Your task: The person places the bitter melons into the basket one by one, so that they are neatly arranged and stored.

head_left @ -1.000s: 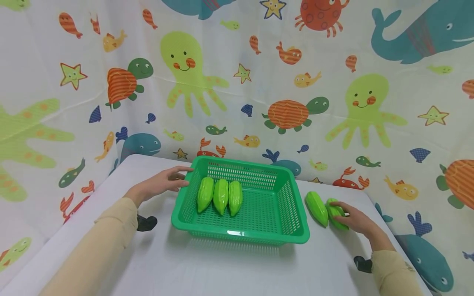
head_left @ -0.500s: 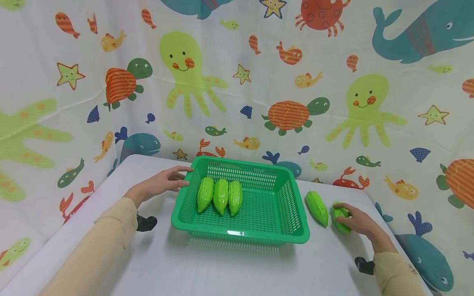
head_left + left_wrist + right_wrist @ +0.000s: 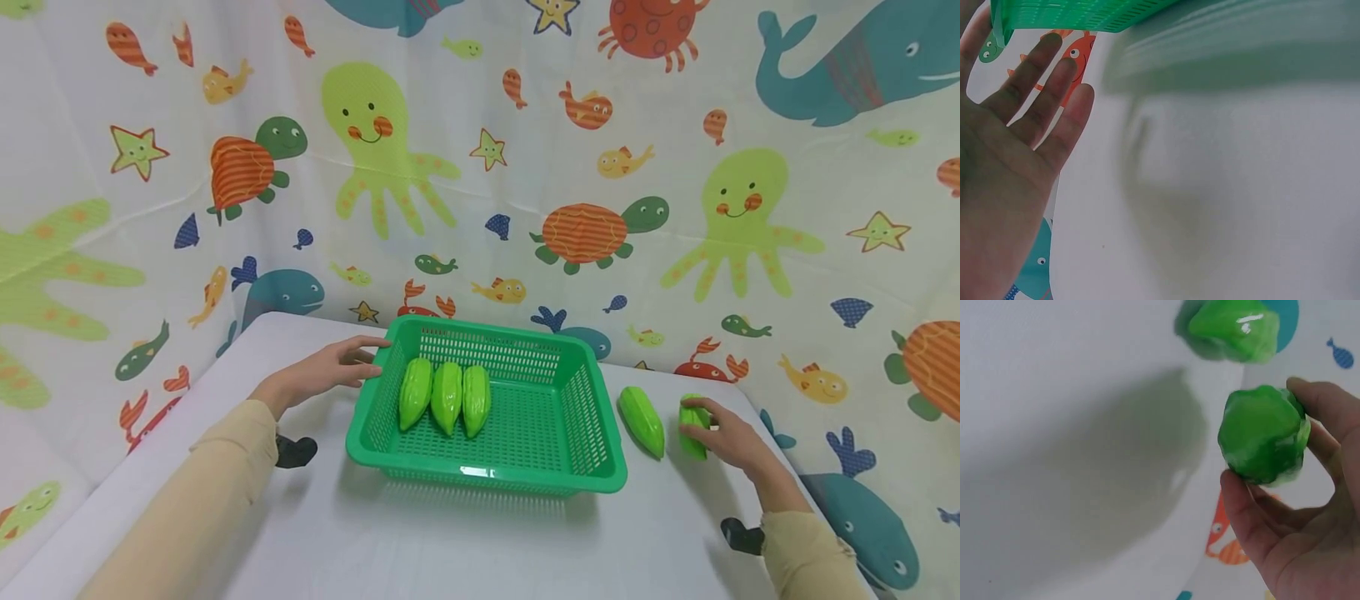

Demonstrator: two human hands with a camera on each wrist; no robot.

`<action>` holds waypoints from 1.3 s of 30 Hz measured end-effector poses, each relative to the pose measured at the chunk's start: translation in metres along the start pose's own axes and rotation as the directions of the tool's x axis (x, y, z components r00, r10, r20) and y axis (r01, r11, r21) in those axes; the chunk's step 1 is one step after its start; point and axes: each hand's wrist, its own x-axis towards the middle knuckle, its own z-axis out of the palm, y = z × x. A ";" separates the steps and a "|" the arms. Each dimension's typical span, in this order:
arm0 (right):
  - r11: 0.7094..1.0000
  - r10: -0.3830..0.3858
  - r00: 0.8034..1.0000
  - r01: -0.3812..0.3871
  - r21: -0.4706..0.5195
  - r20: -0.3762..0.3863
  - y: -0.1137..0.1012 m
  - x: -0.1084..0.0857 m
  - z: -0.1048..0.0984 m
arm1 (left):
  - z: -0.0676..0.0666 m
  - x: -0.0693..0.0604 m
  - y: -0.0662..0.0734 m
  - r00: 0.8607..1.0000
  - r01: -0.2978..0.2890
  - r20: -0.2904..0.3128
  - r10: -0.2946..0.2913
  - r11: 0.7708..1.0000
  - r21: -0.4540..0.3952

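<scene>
My right hand [image 3: 731, 437] grips a glossy green ridged fruit [image 3: 692, 429], elongated and pointed, possibly a star fruit, between thumb and fingers. The right wrist view shows the end of this held fruit [image 3: 1263, 434], raised above its shadow. Another green fruit [image 3: 642, 422] lies on the table, left of that hand. The green plastic basket [image 3: 495, 481] stands in the middle with three similar fruits [image 3: 447, 398] side by side in its left half. At its left rim my left hand [image 3: 322, 372] touches with its fingertips, the fingers extended and holding nothing.
A white cloth covers the table [image 3: 465, 550]. Behind it hangs a white curtain [image 3: 465, 192] printed with sea animals, which also runs along both sides. A dark strap piece [image 3: 296, 451] sits at the left wrist.
My right hand has drawn its fruit away from the one lying beside it, lifted it and turned it more upright. The left hand and basket stay put.
</scene>
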 end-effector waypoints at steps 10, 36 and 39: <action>0.998 -0.046 0.990 0.051 0.028 -0.132 -0.041 -0.010 -0.004 | -0.001 -0.002 0.000 1.000 0.002 -0.005 -0.002 1.000 -0.012; 0.925 -0.247 0.957 0.279 0.258 -0.151 -0.159 -0.036 -0.001 | 0.001 -0.003 0.001 1.000 -0.017 -0.007 0.018 1.000 0.017; 0.912 -0.259 0.956 0.288 0.293 -0.135 -0.167 -0.038 0.002 | 0.001 -0.002 0.001 1.000 -0.019 -0.006 0.019 1.000 0.014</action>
